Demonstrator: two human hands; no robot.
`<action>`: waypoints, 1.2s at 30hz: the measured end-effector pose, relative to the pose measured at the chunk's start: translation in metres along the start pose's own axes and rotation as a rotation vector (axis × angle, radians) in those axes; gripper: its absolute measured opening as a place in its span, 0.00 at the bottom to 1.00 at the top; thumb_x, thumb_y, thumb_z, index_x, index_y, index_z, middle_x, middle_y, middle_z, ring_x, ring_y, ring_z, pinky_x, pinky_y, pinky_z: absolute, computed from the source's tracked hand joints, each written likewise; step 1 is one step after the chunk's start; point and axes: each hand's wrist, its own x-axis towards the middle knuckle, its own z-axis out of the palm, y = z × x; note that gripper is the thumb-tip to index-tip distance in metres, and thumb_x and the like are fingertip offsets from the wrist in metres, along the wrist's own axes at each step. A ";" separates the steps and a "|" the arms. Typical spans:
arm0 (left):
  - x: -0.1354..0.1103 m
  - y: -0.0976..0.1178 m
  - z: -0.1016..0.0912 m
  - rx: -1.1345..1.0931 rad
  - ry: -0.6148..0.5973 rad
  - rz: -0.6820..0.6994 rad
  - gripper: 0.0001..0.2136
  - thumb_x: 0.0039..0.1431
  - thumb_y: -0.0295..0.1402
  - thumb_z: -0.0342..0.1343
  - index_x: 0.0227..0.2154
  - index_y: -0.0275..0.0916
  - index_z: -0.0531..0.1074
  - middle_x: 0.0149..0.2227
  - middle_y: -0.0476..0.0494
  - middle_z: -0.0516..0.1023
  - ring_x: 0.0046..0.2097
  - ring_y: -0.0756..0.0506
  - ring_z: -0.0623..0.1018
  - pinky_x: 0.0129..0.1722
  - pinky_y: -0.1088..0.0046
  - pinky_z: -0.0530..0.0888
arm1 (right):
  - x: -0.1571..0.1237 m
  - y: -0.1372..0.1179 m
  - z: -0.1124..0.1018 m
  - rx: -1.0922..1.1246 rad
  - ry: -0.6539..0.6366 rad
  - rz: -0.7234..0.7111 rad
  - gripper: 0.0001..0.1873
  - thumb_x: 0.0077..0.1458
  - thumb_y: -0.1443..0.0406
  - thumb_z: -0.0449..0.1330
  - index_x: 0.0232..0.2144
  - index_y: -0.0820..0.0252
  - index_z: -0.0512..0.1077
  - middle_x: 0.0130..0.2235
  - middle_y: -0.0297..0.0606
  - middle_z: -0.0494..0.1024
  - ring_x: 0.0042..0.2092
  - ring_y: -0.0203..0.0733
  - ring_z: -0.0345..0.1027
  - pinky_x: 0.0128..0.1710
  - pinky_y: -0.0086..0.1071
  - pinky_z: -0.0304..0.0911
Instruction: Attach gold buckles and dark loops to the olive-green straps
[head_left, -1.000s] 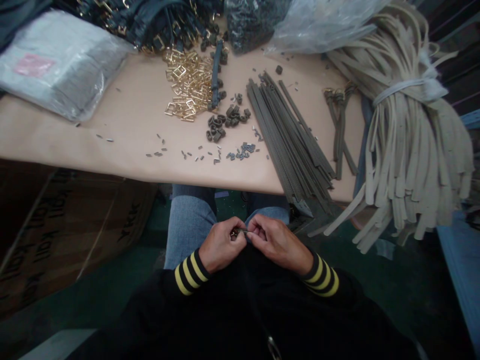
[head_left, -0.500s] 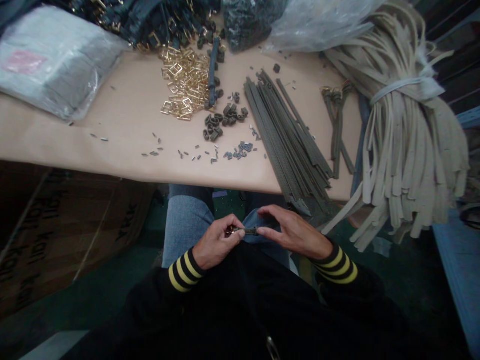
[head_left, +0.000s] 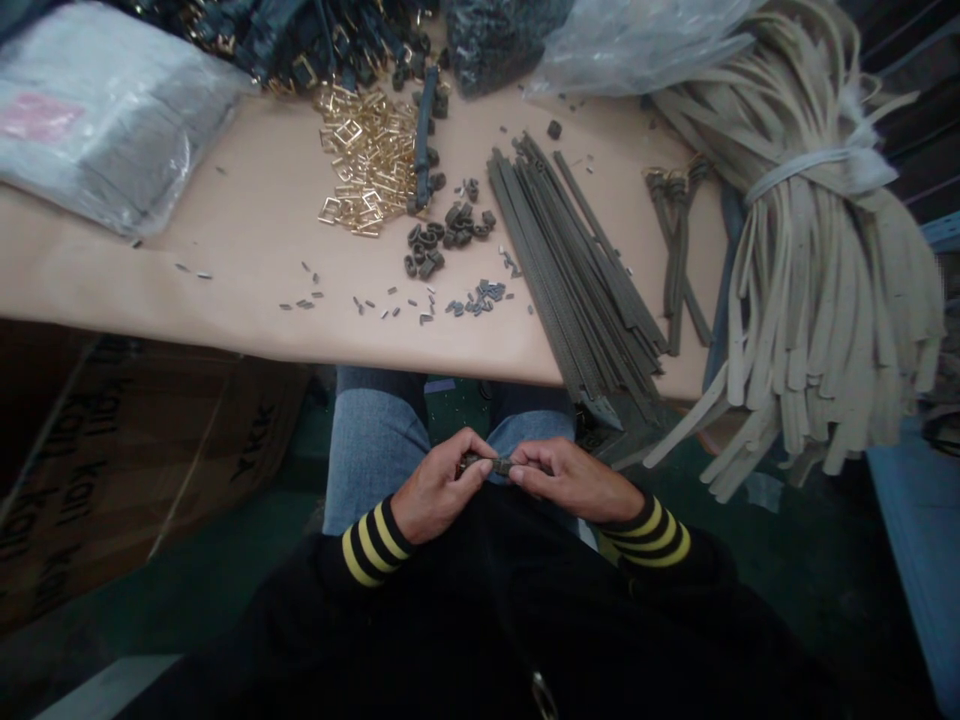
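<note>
Above my lap, my left hand [head_left: 442, 483] is closed on a short olive-brown strap [head_left: 498, 465], thumb pressed on top. My right hand [head_left: 571, 478] pinches the same strap from the other side, close to the left thumb. Most of the strap is hidden by my fingers, so its ends cannot be made out. On the table ahead lie several dark strap loops [head_left: 426, 248], small metal clips [head_left: 480, 298] and a heap of gold buckles [head_left: 367, 160]. To their right is a bundle of olive straps [head_left: 574, 280].
A tied bunch of beige straps [head_left: 817, 280] hangs over the table's right edge. Finished-looking straps with buckles [head_left: 676, 250] lie beside it. A plastic-wrapped package [head_left: 112, 120] sits at left, dark straps [head_left: 315, 40] at the back. A cardboard box [head_left: 150, 460] stands below left.
My right hand has moved left and its fingers have closed on the strap. The left hand keeps its grip in nearly the same place.
</note>
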 end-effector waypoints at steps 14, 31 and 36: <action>-0.002 -0.006 -0.002 0.193 -0.101 0.186 0.03 0.55 0.30 0.40 0.32 0.39 0.56 0.26 0.51 0.61 0.28 0.51 0.64 0.30 0.74 0.63 | -0.001 -0.009 0.004 -0.051 0.037 -0.025 0.13 0.51 0.62 0.48 0.21 0.64 0.63 0.18 0.27 0.56 0.21 0.29 0.49 0.20 0.23 0.47; 0.002 -0.014 0.009 0.433 -0.048 0.203 0.07 0.58 0.33 0.36 0.31 0.38 0.57 0.23 0.51 0.62 0.23 0.50 0.67 0.23 0.75 0.61 | 0.003 -0.017 0.011 -0.033 -0.011 -0.025 0.13 0.53 0.66 0.48 0.19 0.64 0.62 0.18 0.30 0.64 0.20 0.28 0.55 0.21 0.22 0.51; 0.001 -0.003 0.001 0.285 -0.053 0.363 0.04 0.56 0.29 0.42 0.34 0.38 0.60 0.31 0.46 0.66 0.34 0.49 0.69 0.34 0.75 0.67 | 0.006 -0.016 0.007 0.002 0.023 0.011 0.10 0.47 0.70 0.47 0.17 0.63 0.62 0.17 0.28 0.61 0.20 0.28 0.53 0.20 0.22 0.49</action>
